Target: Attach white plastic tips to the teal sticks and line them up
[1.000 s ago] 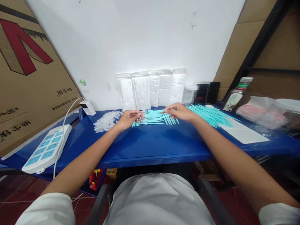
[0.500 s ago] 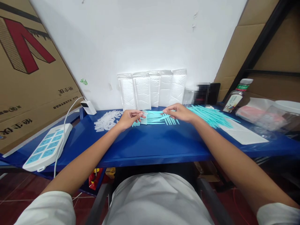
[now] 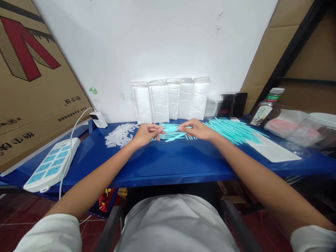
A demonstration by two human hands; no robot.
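Many turquoise sticks (image 3: 170,134), in a row near the middle of the back edge of the blue tabletop (image 3: 173,164). Left hand (image 3: 148,134), at the row's left end; right hand (image 3: 198,129), at its right end; each grip drawn nearly to a pinch, contents, if any, too small to tell. One pile of translucent pieces (image 3: 118,135), left. One larger turquoise pile (image 3: 228,130), right. Five white padded envelopes (image 3: 159,103), upright along the back edge. One power strip (image 3: 52,164), toward the front left corner.
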